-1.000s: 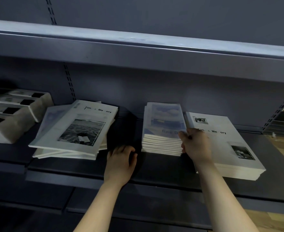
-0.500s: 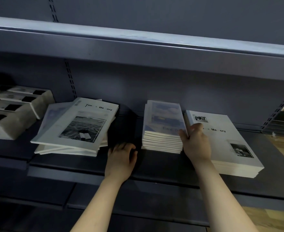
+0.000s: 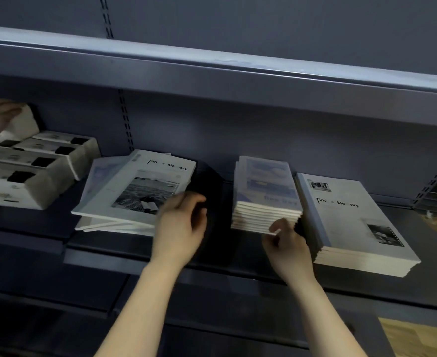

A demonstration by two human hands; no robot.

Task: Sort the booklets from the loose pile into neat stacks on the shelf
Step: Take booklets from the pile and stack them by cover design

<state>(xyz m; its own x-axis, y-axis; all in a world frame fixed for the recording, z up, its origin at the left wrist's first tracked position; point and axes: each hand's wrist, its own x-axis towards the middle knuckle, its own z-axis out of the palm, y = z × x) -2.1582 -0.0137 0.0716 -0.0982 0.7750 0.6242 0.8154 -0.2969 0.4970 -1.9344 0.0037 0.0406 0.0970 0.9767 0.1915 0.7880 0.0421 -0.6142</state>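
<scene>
The left hand (image 3: 181, 228) is being shifted from the shelf (image 3: 101, 255) to the loose pile (image 3: 124, 191)'s right edge, fingers loosely curled; any grip is being hidden by blur. The right hand (image 3: 288, 244) is being lowered, its curled fingertips (image 3: 274, 229) being pressed against the middle stack (image 3: 263, 194)'s front corner.

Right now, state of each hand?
Left hand: blurred, curled at the loose pile; grip cannot be told.
Right hand: curled against the blue stack; grip cannot be told.

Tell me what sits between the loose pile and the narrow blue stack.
Only the left hand, above bare dark shelf, seen in the head view.
</scene>
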